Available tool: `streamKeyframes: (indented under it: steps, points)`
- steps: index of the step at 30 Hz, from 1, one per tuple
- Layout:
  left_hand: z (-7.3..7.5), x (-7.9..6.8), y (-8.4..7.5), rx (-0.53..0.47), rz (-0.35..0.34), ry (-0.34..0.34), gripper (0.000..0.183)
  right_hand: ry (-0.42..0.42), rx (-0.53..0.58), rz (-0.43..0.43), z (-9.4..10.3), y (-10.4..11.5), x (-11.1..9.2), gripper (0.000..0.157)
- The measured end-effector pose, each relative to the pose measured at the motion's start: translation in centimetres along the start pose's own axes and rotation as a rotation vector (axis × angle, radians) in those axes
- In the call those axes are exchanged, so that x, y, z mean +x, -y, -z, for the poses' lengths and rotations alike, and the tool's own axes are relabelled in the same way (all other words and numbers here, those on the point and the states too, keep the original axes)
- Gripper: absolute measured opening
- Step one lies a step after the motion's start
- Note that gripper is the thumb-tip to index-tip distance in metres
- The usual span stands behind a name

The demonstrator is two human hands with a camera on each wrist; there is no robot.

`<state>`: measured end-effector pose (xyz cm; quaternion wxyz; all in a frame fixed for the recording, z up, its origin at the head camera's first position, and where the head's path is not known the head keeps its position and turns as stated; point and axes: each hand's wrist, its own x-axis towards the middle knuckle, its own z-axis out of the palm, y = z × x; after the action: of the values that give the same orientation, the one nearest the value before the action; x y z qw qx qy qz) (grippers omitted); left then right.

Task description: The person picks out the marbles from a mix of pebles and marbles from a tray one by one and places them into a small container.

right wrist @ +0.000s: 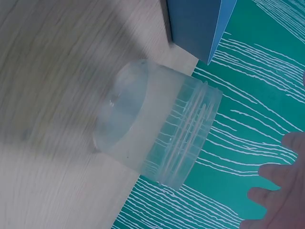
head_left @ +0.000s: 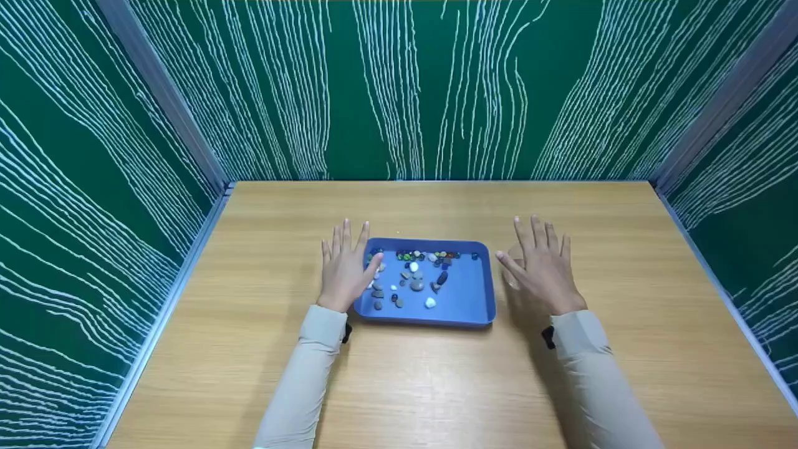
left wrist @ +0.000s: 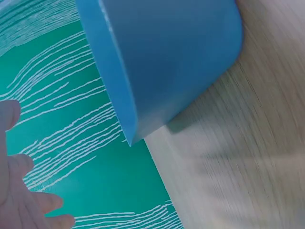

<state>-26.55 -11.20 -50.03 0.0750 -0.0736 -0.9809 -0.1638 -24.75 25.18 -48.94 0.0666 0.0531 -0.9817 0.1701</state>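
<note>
A shallow blue tray (head_left: 461, 299) holds small stones (head_left: 417, 285) in grey, brown and white, with colourful glass marbles (head_left: 408, 256) along its far side. My left hand (head_left: 343, 274) hovers at the tray's left edge, fingers spread and straight, the thumb over the rim; it holds nothing. Beside the tray's right side stands a clear, lidless jar (right wrist: 157, 124) with a threaded neck, upright on the table. Over and just right of it my right hand (head_left: 545, 274) is spread, holding nothing and partly hiding the jar in the head view.
The wooden table (head_left: 424, 386) is bounded by green panels (head_left: 340, 143) with wavy white lines at the back and both sides. Metal posts (head_left: 181, 106) stand at the back corners. A dark strap piece (head_left: 548, 337) shows at the right wrist.
</note>
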Motion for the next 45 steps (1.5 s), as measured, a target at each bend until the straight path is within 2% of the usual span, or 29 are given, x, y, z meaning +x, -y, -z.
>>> streamKeyframes:
  steps: [6,12,16,26,32,37,45]
  points:
    - [0.4,-0.5,0.3,-0.083,0.030,0.036,0.068,0.005,0.046,0.013,0.0,0.5,0.1,0.081]
    - [0.8,-1.1,0.8,-0.169,0.050,0.041,0.068,0.008,0.095,0.069,0.0,1.1,0.5,0.074]
    - [0.8,-1.5,1.4,-0.264,0.078,0.043,0.067,0.004,0.158,0.088,0.0,1.8,0.7,0.069]
    - [-0.3,-2.6,3.2,-0.480,0.186,0.049,0.063,0.060,0.365,0.112,-0.3,4.0,1.1,0.061]
    - [-0.9,-3.0,4.0,-0.643,0.187,0.022,0.058,0.082,0.385,0.219,-0.9,5.5,1.8,0.048]
    - [-1.3,-3.3,4.2,-0.780,0.216,0.011,0.049,0.148,0.414,0.289,-1.3,6.4,2.6,0.042]
    - [-1.7,-3.8,4.4,-0.870,0.276,0.053,0.033,0.315,0.377,0.302,-2.0,8.1,3.9,0.039]
